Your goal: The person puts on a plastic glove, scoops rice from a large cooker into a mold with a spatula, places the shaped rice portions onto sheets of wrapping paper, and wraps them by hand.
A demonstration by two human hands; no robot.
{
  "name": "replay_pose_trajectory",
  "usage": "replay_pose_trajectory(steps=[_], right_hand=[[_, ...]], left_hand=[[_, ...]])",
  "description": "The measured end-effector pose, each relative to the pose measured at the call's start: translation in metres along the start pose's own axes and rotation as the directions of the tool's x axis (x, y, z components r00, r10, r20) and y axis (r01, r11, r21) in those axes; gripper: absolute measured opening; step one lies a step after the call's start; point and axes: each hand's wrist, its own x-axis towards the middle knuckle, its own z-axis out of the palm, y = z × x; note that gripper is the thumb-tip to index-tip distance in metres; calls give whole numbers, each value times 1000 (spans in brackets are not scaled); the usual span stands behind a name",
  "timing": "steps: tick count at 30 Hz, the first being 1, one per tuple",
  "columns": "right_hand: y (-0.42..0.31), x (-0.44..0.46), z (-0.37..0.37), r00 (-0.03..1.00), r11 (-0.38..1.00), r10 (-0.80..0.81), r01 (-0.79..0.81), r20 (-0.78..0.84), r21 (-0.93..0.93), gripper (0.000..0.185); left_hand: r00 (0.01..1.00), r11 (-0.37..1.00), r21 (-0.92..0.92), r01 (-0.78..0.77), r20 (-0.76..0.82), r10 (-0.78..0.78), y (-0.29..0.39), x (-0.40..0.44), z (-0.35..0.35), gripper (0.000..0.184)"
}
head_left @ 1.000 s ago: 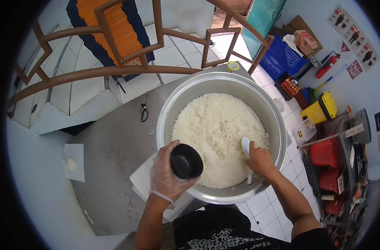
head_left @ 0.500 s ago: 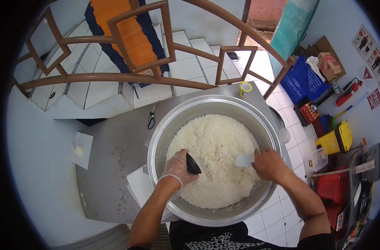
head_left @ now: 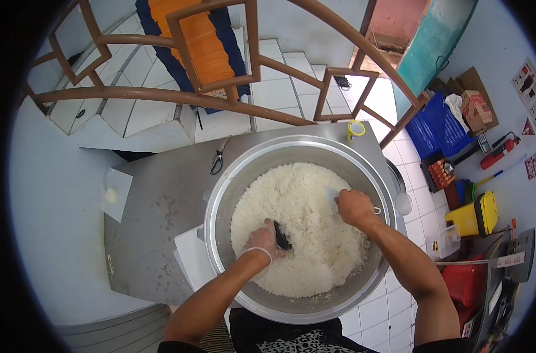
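A wide metal pot [head_left: 216, 176] full of cooked white rice [head_left: 300, 188] stands in front of me. My left hand [head_left: 259, 240], in a clear plastic glove, is closed around a small black bowl [head_left: 282, 236]. The bowl is tipped on its side low over the rice, at the left of the heap. My right hand [head_left: 356, 207], with no glove visible, grips a pale, translucent rice paddle [head_left: 331, 196]. Its blade points left onto the upper right part of the rice, and a handle end with a hole shows behind the hand.
Scissors [head_left: 216, 162] lie on the steel table [head_left: 156, 206] left of the pot. A yellow-rimmed cup [head_left: 355, 129] stands behind it. White paper or board [head_left: 191, 256] sits at its lower left. A brown railing [head_left: 179, 97] runs behind the table; crates and a yellow bin [head_left: 478, 213] stand right.
My left hand has moved right with the black bowl, lower against the rice. My right hand has shifted left and up with the paddle. The whole view has shifted slightly.
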Motion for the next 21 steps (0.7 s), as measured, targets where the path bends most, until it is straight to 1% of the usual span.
replay_pose_trajectory(steps=[3,4,6,9,12,13,15,16,17,18,19,21], right_hand=[[-14,-15,28,993,996,-48,38,-111,-86,23],[-24,-24,29,993,993,-72,63,-97,-97,21],[-45,-41,31,990,986,-122,113,-73,-120,15],[-69,-64,51,951,969,-217,182,-220,-170,10],[-103,-84,67,925,935,-313,260,-217,-241,10],[-104,-87,63,930,937,-316,276,-185,-214,9],[-103,-84,44,934,936,-334,314,-128,-158,9],[-89,-84,25,938,941,-317,294,-138,-165,10],[-77,-88,4,965,970,-220,201,-141,-138,11],[-62,-89,-13,979,964,-193,176,-71,-199,13],[-52,-92,-12,986,967,-163,152,-41,-206,14],[-39,-96,0,996,971,-92,94,20,-219,16]], left_hand=[[1000,1000,-2,12,7,-12,11,4,-2,93],[1000,1000,0,22,13,-22,12,3,-2,94],[1000,1000,12,-10,3,10,10,10,-2,91],[998,998,45,-47,-30,49,10,14,-2,90],[994,992,93,-89,-47,94,10,14,0,90],[994,989,111,-97,-48,102,8,11,1,90],[973,968,106,-226,-32,230,2,3,-5,89],[956,952,103,-288,-25,292,-3,0,-10,88],[937,930,138,-341,-22,347,-8,1,-9,88],[915,903,170,-394,-15,403,-13,4,-6,87],[889,872,200,-446,-12,457,-14,6,-5,87],[900,864,257,-434,69,431,-10,6,-3,86]])
